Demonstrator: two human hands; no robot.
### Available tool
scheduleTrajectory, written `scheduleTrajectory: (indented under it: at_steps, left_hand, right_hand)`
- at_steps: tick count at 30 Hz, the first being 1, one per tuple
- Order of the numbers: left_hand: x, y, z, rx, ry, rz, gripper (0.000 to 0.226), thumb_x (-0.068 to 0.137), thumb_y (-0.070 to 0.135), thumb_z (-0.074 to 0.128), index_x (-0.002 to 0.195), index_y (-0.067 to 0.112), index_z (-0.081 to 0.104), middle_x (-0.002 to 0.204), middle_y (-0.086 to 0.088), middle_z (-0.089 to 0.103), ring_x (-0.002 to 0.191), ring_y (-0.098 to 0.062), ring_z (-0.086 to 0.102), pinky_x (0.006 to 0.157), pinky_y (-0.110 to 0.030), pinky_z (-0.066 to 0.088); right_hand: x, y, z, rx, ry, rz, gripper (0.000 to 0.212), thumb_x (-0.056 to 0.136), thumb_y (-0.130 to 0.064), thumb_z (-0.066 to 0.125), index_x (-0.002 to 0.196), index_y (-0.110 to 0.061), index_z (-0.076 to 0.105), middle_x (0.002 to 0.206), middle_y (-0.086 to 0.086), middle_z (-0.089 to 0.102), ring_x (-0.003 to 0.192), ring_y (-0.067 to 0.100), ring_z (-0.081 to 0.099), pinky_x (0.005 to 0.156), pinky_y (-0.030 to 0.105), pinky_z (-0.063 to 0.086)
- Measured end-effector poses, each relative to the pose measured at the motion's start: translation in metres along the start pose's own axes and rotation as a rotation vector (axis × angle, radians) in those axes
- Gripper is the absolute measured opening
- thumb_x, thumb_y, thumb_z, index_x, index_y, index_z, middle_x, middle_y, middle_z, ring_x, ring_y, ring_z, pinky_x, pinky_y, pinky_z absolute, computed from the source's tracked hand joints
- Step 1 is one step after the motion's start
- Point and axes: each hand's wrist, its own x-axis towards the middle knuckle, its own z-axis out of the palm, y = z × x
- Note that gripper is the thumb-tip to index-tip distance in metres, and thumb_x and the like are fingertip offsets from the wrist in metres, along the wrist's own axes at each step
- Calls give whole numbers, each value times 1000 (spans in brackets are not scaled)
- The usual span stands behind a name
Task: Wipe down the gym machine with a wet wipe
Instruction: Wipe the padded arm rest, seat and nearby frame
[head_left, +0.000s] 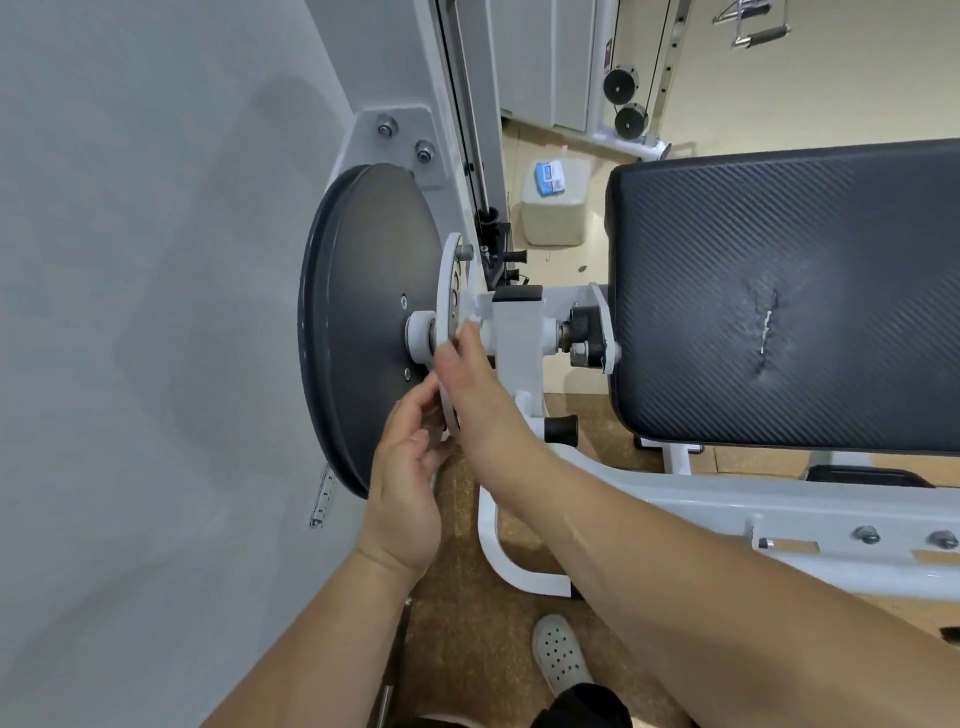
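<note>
Right hand (467, 374) pinches the wet wipe (471, 326) on the machine's white plate (448, 291) beside the black wheel (363, 312). Left hand (410, 467) curls by the plate's edge, can't tell if it grips. I'd steady that plate and wipe round its holes.

Ahead of you, a pale plastic jug (555, 218) stands on the floor (524, 525) with a blue packet (550, 178) on top. Your white perforated shoe (561, 657) shows below.
</note>
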Motion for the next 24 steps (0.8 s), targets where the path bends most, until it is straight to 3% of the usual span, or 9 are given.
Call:
scheduleTrajectory:
  at_steps: [2,4,8,12,15,18,20,22,24]
  left_hand:
    - [1,3,0,-7,-20,13,55,99,22,25,149,15,49,147,-2,58,136,-19,54,110,-53,46]
    - [3,3,1,-10,-31,29,55,99,22,25,146,15,51,143,-1,61,133,-18,56,106,-49,50]
    - [3,2,-2,-7,5,29,54,96,20,26,140,14,56,132,1,67,124,-17,61,103,-43,54]
    - [3,2,-1,3,27,0,56,93,22,27,140,18,56,135,2,65,127,-16,60,106,-45,52]
    - [2,2,1,14,36,11,53,95,21,28,139,18,57,132,5,66,125,-13,60,106,-46,52]
    - [2,1,1,-1,17,28,50,101,16,26,141,13,55,134,0,66,128,-16,60,108,-50,49]
    - [2,1,1,-5,5,27,46,108,8,24,143,12,54,137,-3,66,131,-21,59,110,-50,48]
    - [1,1,2,-18,8,24,45,109,4,26,143,10,54,135,-4,67,130,-22,60,109,-47,49]
    - [0,3,2,-42,13,9,43,109,8,28,142,10,54,133,-5,68,128,-23,62,109,-48,49]
  right_hand:
    - [-23,8,2,19,-56,-33,112,71,-93,39,163,-36,11,169,-19,14,155,1,11,130,43,9]
    - [-23,6,0,29,-57,-97,112,74,-89,39,164,-34,1,171,-19,3,156,-2,2,130,41,8]
    - [24,-27,-6,40,54,-110,95,84,-70,37,166,-31,7,172,-17,6,154,-2,6,129,36,7]
    - [42,-22,-4,13,94,-141,101,81,-77,39,165,-35,2,172,-16,-6,154,-2,-3,126,33,2]
    - [37,-8,-4,-18,75,-75,91,91,-73,40,164,-37,-1,172,-14,-6,154,-1,-4,127,35,1]
    - [11,7,-2,-57,14,-3,92,89,-76,40,163,-40,0,172,-8,12,157,9,12,128,41,13]
    - [-15,21,-1,-83,-44,-61,96,83,-78,38,164,-37,6,167,-13,24,154,2,21,126,36,22]
    - [-39,34,2,-176,-97,-113,100,85,-77,36,165,-29,1,168,-19,14,152,-8,11,123,22,17]
    - [-48,44,5,-224,-91,-123,104,86,-77,35,165,-25,-8,171,-17,-3,153,-9,-4,122,17,8]
